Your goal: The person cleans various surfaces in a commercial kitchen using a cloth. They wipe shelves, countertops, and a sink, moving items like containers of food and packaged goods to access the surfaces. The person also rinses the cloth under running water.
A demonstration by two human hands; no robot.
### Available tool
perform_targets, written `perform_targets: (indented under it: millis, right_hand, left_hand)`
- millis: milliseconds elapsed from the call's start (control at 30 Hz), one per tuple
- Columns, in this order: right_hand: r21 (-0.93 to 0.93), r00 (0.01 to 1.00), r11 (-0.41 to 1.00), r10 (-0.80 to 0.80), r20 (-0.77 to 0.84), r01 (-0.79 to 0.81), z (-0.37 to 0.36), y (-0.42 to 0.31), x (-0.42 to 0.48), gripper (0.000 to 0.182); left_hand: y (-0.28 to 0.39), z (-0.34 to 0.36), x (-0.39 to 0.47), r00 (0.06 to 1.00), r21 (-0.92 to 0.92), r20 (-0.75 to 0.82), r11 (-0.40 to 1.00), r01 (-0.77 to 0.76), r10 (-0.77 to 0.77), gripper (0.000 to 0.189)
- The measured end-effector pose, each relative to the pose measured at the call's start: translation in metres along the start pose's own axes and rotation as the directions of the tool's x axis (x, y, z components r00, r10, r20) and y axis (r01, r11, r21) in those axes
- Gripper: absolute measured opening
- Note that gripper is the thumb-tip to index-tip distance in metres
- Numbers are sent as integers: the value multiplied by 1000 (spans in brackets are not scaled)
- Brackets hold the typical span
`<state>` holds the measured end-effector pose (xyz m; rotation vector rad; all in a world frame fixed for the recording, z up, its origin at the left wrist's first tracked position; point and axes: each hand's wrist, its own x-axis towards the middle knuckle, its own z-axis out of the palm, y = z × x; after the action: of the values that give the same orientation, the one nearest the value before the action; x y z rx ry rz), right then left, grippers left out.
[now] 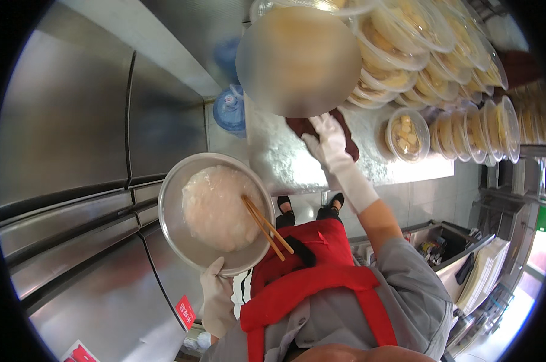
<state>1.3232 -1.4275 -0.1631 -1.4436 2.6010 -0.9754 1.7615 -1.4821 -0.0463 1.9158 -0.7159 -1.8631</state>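
My left hand [217, 294], in a white glove, grips the near rim of a large steel bowl [171, 221], its thumb over the edge. Inside the bowl lies a pale pinkish mass [218, 203] that looks wrapped in clear plastic, and a pair of wooden chopsticks [268, 228] leans out over the right rim. My right hand [325, 135], also in a white glove, presses on a dark maroon cloth [350, 140] on the metal tabletop [282, 158]. A blurred round patch hides part of the cloth and perhaps some fingertips.
Stacked clear plastic tubs of yellowish food [404, 54] crowd the table's back right, with one single tub [407, 135] nearer the front edge. A blue water jug [230, 108] stands beyond the table's left side. Steel cabinet doors [64, 117] line the left. An open bin [440, 244] is at lower right.
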Motion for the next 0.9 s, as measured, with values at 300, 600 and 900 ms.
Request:
perform_targets:
  millis: [300, 600, 900]
  right_hand:
    - [36, 995, 994, -100, 20, 99, 91, -76, 98, 72]
    - [-83, 838, 932, 274, -472, -352, 167, -48, 314, 44]
    - [101, 979, 981, 174, -104, -163, 170, -55, 220, 38]
  left_hand:
    - [8, -8, 0, 988, -323, 97, 943, -84, 121, 45]
    - [-24, -39, 20, 997, -416, 6, 907, 68, -72, 47]
    - [-6, -21, 15, 997, -359, -66, 931, -59, 38, 42]
